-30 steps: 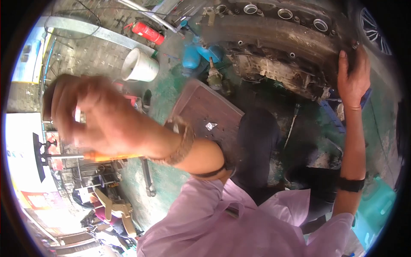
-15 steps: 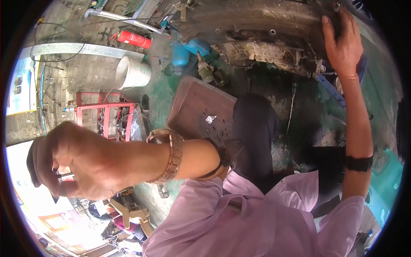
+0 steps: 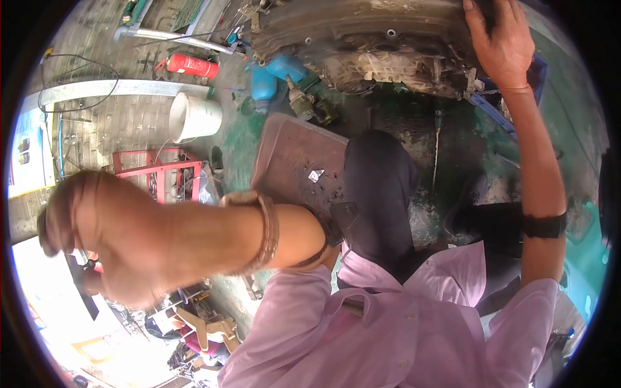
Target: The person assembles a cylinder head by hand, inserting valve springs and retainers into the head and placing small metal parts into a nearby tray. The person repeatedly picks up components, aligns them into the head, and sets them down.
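Observation:
My left hand point(image 3: 107, 236), raised close at the left, is smeared by motion. Its darkened fingers curl inward around a small dark thing that I cannot make out. A metal-link watch point(image 3: 265, 233) circles that wrist. At the upper right, my right hand point(image 3: 508, 52) rests on a large greasy metal engine part point(image 3: 362, 32), thumb and fingers apart; the frame cuts off its fingertips. Pale cast metal point(image 3: 388, 71) shows along the part's lower side. Beneath it lies a dirty metal fitting point(image 3: 301, 103) beside blue plastic bottles point(image 3: 263, 87).
A brown tray point(image 3: 291, 145) with dark bits and a foil scrap stands by my knee. To the left are a white bucket point(image 3: 197, 116), a red fire extinguisher point(image 3: 193, 65) and a red metal frame point(image 3: 158, 168). A blue crate point(image 3: 495, 110) sits below my right hand.
My left hand has tilted and its fingers sit slightly higher in view. The right hand stays on the engine part, while the whole scene has shifted a little left and the engine part upward.

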Demonstrator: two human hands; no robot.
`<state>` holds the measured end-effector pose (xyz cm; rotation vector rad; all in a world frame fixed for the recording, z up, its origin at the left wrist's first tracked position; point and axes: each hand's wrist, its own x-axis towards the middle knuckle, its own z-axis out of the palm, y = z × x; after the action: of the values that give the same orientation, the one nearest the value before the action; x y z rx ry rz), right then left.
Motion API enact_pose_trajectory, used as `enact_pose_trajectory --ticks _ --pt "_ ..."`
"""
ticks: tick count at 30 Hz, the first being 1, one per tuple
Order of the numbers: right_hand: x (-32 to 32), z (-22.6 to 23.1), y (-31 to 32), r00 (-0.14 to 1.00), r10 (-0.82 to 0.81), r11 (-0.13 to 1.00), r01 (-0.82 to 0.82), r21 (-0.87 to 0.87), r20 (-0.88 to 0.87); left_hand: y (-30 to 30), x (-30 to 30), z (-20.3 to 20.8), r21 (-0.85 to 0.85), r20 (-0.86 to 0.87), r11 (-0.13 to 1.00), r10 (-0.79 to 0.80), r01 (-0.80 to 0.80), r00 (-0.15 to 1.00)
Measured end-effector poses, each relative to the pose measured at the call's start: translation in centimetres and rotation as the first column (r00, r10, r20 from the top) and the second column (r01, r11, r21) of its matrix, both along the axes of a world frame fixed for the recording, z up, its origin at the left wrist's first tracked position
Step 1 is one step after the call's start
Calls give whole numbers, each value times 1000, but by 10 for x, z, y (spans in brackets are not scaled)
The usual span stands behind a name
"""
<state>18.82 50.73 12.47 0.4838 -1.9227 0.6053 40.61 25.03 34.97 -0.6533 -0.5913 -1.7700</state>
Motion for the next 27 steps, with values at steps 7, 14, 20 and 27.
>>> enact_pose_trajectory --ticks 7,14,20,27 --pt "10 13 -3 998 22 999 -21 -28 66 -38 -69 -29 212 308 957 -258 198 916" --pt "97 8 -47 944 326 889 -288 -356 51 -59 -74 -46 350 394 927 -276 134 877" --pt "201 -38 -145 589 669 728 -396 -560 454 -50 -91 -70 461 425 871 -386 172 819" --pt "300 -51 -172 143 816 523 -593 -611 560 -39 -98 -119 395 719 892 -152 -220 678"
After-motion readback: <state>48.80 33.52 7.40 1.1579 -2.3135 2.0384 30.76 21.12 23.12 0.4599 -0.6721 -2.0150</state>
